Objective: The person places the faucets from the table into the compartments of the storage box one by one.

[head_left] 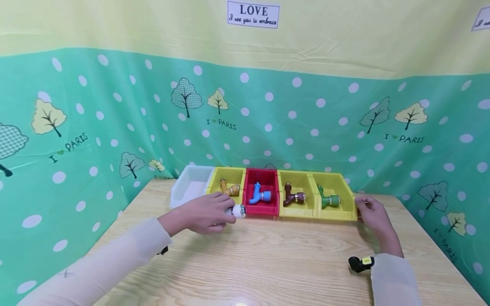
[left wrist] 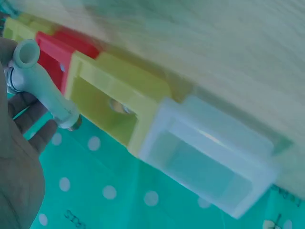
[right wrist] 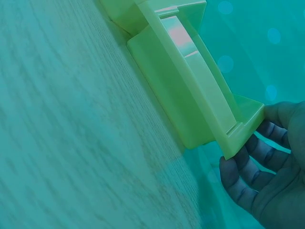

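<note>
My left hand (head_left: 204,214) grips a white plastic tap (left wrist: 45,90) in front of the row of bins, near the red bin (head_left: 261,211). Fingers hide part of the tap in the head view; its ribbed knob shows. At the far right end, my right hand (head_left: 376,216) holds the outer side of a yellow bin (right wrist: 167,90), fingers bent along its rim. A green tap (head_left: 329,200) lies in that bin. A maroon tap (head_left: 293,196) is in the neighbouring yellow bin, a blue tap (head_left: 259,195) in the red one, an orange tap (head_left: 231,189) in the left yellow one.
A whitish translucent bin (head_left: 195,187) with nothing visible inside ends the row at left. The bins stand side by side on a wooden table (head_left: 268,259). Behind them hangs a green and yellow printed curtain (head_left: 268,127). A black wrist camera (head_left: 359,264) sits by the right sleeve.
</note>
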### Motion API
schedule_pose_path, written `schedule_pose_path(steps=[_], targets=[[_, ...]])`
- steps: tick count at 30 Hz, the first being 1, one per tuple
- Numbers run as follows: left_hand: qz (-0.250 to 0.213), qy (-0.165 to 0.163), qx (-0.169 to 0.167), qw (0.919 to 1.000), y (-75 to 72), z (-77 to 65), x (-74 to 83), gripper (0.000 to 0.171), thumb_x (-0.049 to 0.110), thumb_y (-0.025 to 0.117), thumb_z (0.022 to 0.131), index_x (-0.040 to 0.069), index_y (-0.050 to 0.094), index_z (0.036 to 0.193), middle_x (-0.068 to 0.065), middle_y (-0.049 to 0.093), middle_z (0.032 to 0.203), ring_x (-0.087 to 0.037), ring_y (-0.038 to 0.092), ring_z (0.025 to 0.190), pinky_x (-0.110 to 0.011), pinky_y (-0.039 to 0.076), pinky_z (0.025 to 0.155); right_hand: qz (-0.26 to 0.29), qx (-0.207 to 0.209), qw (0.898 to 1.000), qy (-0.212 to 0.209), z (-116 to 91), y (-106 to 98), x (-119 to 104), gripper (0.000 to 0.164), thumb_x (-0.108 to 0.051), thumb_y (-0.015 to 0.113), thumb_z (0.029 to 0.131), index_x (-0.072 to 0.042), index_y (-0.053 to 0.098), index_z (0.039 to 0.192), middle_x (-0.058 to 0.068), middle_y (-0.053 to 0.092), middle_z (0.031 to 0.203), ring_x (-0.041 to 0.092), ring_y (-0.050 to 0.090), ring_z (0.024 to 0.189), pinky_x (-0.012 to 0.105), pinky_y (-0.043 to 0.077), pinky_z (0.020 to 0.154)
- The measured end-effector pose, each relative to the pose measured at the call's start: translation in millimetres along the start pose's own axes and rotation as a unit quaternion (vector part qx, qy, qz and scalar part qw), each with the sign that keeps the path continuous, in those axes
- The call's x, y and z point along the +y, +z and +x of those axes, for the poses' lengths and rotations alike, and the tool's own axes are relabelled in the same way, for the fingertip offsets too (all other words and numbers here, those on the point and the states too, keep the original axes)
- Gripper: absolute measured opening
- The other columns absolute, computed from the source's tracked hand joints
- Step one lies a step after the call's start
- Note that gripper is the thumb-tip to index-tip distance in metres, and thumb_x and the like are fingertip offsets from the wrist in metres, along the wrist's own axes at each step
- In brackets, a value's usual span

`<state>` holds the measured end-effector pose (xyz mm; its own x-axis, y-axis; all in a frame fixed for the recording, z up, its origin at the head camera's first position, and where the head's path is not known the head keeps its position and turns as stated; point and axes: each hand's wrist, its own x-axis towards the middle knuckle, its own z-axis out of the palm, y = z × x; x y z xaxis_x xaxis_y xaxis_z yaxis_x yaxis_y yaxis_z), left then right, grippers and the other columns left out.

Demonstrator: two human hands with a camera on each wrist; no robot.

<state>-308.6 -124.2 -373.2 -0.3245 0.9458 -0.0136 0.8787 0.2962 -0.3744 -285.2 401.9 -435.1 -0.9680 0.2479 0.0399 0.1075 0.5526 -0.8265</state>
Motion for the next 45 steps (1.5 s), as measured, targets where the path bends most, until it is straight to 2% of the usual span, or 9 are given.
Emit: schedule_pose_path(steps=[4,10,14,22,29,36,40,45], targets=[[0.007,-0.010,0.002,0.9999,1.7,-7.3,-13.1,0.020,0.031,0.053,0.100,0.031,0.064,0.116,0.000,0.056,0.117,-0.019,0.047,0.107,-0.038,0.047,0.095,0.000,0.002,1.000,-0.001,-1,0,0,0.051,-0.041,0.034,0.111,0.004,0.050,0.130,0.029,0.052,0.130,0.034,0.061,0.103,0.030,0.057,0.071],[0.012,-0.030,0.011,0.9994,6.0,-18.7,-30.2,0.018,0.029,0.056,0.098,0.031,0.063,0.114,-0.002,0.058,0.123,-0.022,0.049,0.110,-0.043,0.048,0.098,0.003,0.002,1.000,0.003,0,-1,0,0.051,-0.041,0.035,0.111,0.004,0.050,0.129,0.029,0.053,0.128,0.034,0.060,0.103,0.030,0.057,0.071],[0.007,-0.039,0.023,0.9990,11.0,-27.1,-41.3,0.014,0.027,0.058,0.097,0.029,0.065,0.109,-0.002,0.058,0.118,-0.023,0.050,0.106,-0.043,0.048,0.094,0.003,0.003,1.000,0.002,0,0,1,0.050,-0.042,0.035,0.111,0.003,0.050,0.127,0.028,0.053,0.127,0.034,0.060,0.103,0.031,0.057,0.071],[0.020,-0.046,0.071,0.9962,21.1,-47.6,-65.1,0.015,0.022,0.056,0.093,0.024,0.065,0.104,-0.005,0.057,0.109,-0.026,0.049,0.098,-0.045,0.045,0.089,0.005,0.003,1.000,-0.001,1,0,3,0.050,-0.043,0.036,0.111,0.002,0.051,0.126,0.027,0.053,0.128,0.030,0.061,0.100,0.030,0.057,0.071],[0.014,-0.071,0.069,0.9950,31.5,-67.6,-82.0,0.013,0.020,0.057,0.093,0.021,0.064,0.104,-0.006,0.055,0.112,-0.027,0.048,0.100,-0.047,0.046,0.090,0.008,0.000,1.000,0.001,1,0,1,0.051,-0.045,0.035,0.111,0.001,0.050,0.126,0.027,0.053,0.127,0.031,0.060,0.102,0.030,0.057,0.072],[0.023,-0.088,0.071,0.9934,53.0,-85.6,-98.4,0.011,0.020,0.055,0.092,0.021,0.061,0.101,-0.006,0.053,0.110,-0.028,0.048,0.100,-0.051,0.048,0.090,0.002,-0.002,1.000,0.003,0,1,1,0.052,-0.044,0.033,0.111,0.003,0.049,0.128,0.029,0.052,0.129,0.035,0.059,0.105,0.030,0.057,0.072],[0.031,-0.087,0.069,0.9933,62.5,-91.8,-104.0,0.011,0.020,0.054,0.091,0.022,0.060,0.100,-0.006,0.052,0.108,-0.028,0.047,0.099,-0.051,0.048,0.089,0.003,-0.002,1.000,0.002,1,1,1,0.051,-0.043,0.034,0.111,0.003,0.049,0.128,0.029,0.052,0.129,0.035,0.060,0.105,0.030,0.057,0.072],[0.038,-0.080,0.059,0.9944,65.7,-92.4,-107.2,0.011,0.020,0.053,0.092,0.023,0.059,0.100,-0.006,0.052,0.106,-0.028,0.046,0.098,-0.049,0.047,0.088,0.004,0.001,1.000,0.002,1,2,2,0.050,-0.044,0.034,0.111,0.002,0.049,0.125,0.028,0.052,0.127,0.034,0.060,0.104,0.029,0.056,0.071]])
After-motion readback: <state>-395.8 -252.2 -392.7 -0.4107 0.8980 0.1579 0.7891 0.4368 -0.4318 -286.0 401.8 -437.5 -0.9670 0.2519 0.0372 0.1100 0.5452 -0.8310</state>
